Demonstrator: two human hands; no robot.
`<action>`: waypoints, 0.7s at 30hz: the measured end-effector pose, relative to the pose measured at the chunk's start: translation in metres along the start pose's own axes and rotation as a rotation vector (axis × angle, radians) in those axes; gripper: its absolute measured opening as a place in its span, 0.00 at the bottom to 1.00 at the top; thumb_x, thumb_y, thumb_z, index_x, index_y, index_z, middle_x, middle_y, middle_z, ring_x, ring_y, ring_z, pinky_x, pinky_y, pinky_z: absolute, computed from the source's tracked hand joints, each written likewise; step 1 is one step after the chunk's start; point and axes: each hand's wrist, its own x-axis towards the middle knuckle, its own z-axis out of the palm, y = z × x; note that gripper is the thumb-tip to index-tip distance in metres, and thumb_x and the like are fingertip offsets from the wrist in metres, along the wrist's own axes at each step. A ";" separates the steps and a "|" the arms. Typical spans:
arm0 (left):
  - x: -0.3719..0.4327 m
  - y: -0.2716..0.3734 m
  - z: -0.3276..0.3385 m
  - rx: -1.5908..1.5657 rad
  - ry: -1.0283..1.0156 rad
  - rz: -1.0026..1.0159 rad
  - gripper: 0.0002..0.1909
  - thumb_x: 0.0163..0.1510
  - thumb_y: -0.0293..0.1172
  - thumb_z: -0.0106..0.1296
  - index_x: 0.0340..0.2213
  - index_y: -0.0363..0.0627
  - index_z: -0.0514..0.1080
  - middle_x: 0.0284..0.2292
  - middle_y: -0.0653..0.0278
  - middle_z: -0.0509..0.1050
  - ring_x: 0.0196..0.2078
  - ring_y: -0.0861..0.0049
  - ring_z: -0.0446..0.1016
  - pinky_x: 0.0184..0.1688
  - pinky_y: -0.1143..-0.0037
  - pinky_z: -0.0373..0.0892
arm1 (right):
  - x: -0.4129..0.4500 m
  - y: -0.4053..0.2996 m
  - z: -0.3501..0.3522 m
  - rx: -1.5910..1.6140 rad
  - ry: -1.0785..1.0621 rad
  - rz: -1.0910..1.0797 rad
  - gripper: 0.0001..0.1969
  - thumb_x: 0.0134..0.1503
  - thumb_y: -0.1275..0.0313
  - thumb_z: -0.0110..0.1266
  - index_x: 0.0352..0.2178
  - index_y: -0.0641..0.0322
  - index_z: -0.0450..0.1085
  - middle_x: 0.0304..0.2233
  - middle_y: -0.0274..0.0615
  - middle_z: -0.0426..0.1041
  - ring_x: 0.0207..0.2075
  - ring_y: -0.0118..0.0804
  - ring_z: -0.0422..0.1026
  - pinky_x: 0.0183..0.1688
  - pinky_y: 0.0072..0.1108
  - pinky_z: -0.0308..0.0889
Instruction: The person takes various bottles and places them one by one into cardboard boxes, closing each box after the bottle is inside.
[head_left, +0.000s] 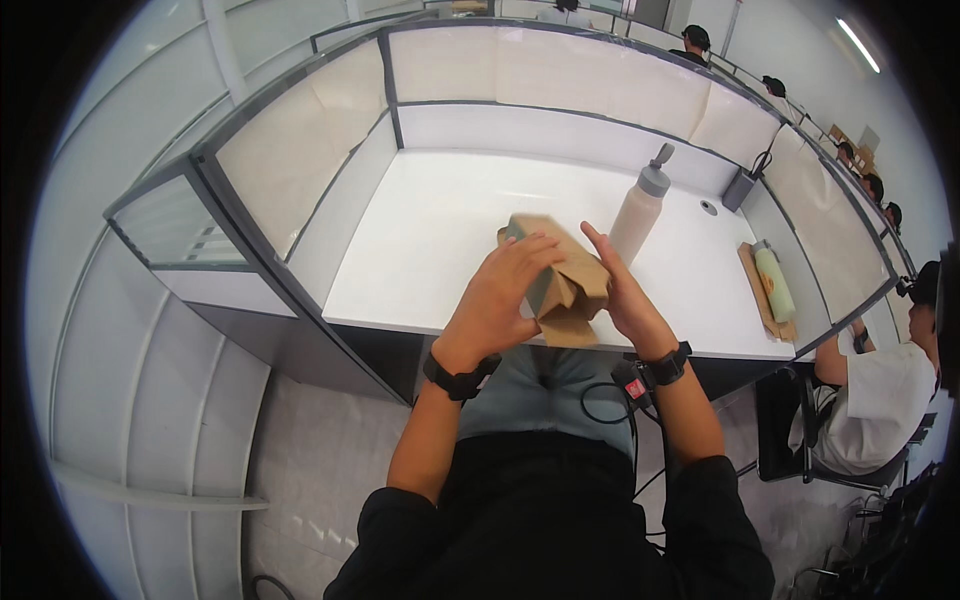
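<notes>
A small brown cardboard box (574, 259) is between my hands above the front part of the white desk, its near end showing loose, folded flaps. My left hand (499, 292) grips the box from the left, fingers over its top and thumb near the lower edge. My right hand (626, 296) is at the box's right side, its fingers extended and the palm facing the box; whether it presses on the box I cannot tell. Just behind my right hand stands a pale pink bottle (636, 217) with a grey cap and loop.
At the desk's right (720, 334) a light green bottle (774, 285) lies on a flat piece of cardboard (750, 277). A black power adapter (741, 187) sits in the back right corner beside a cable hole. Partition panels enclose the desk; a person (877, 397) sits to the right.
</notes>
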 end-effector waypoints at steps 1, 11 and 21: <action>-0.001 -0.002 -0.001 -0.142 0.062 -0.106 0.41 0.39 0.27 0.70 0.57 0.47 0.65 0.58 0.57 0.68 0.62 0.61 0.67 0.65 0.63 0.61 | -0.002 0.000 0.000 -0.012 -0.011 -0.005 0.40 0.64 0.52 0.50 0.70 0.53 0.43 0.64 0.49 0.61 0.56 0.38 0.69 0.49 0.27 0.70; 0.001 0.007 0.003 -0.136 0.311 0.045 0.45 0.43 0.30 0.70 0.61 0.47 0.60 0.55 0.53 0.69 0.56 0.53 0.71 0.56 0.65 0.70 | -0.027 -0.015 0.037 -0.659 0.088 -1.011 0.29 0.64 0.48 0.49 0.57 0.58 0.67 0.63 0.58 0.61 0.63 0.54 0.62 0.61 0.37 0.61; -0.001 0.017 0.000 0.039 0.234 0.182 0.35 0.42 0.31 0.71 0.52 0.60 0.69 0.56 0.56 0.68 0.50 0.55 0.76 0.43 0.66 0.79 | -0.039 -0.022 0.050 -0.764 0.101 -0.997 0.13 0.56 0.74 0.58 0.44 0.60 0.77 0.63 0.58 0.61 0.62 0.57 0.65 0.59 0.42 0.66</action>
